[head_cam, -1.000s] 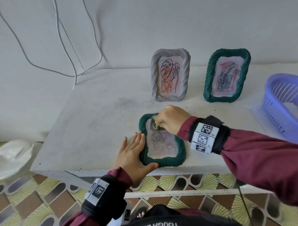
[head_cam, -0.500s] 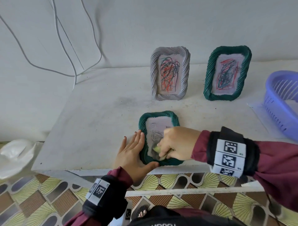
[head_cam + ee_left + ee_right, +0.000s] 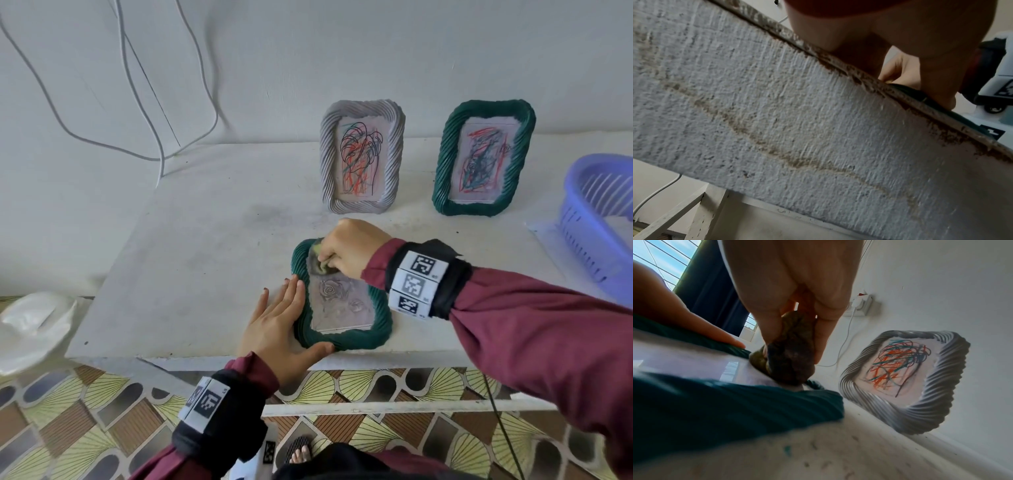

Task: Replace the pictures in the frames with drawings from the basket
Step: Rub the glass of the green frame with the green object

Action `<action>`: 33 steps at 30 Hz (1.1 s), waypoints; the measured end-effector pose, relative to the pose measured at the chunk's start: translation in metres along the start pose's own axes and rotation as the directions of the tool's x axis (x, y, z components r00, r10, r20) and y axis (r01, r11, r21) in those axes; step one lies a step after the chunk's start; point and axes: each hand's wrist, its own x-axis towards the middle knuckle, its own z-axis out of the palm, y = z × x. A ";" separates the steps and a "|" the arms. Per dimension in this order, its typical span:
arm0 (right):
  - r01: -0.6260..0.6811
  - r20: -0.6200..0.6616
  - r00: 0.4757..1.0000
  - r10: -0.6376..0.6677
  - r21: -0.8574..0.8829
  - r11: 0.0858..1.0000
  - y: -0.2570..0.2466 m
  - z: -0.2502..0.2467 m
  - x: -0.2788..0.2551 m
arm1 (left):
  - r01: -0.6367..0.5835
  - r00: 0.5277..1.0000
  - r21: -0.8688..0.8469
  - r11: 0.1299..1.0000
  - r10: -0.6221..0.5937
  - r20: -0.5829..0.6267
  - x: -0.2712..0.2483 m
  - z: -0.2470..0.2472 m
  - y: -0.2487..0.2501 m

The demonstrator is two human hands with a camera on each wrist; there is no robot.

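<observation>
Here the flat green ropy frame (image 3: 342,337) holds a rose picture (image 3: 337,301); right hand (image 3: 346,251) pinches a wadded cloth (image 3: 785,358), left hand (image 3: 281,329) spread flat against its rim

basket (image 3: 596,219) — cut by right edge | cloth (image 3: 785,356) — blurred, perhaps a rag, fingers hide top

My white table (image 3: 212,260) fills the middle of the head view. A green frame (image 3: 342,337) lies flat at its near edge, lower centre. A grey frame (image 3: 363,161) and a second green frame (image 3: 484,157) stand upright along the back, upper right. A purple basket (image 3: 603,219) sits on a sheet at the right edge.
</observation>
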 end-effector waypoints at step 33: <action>-0.019 -0.027 0.999 0.022 0.100 0.995 -0.020 0.009 -0.022 | 0.010 1.000 0.009 1.000 -0.010 0.005 0.000 0.000 0.002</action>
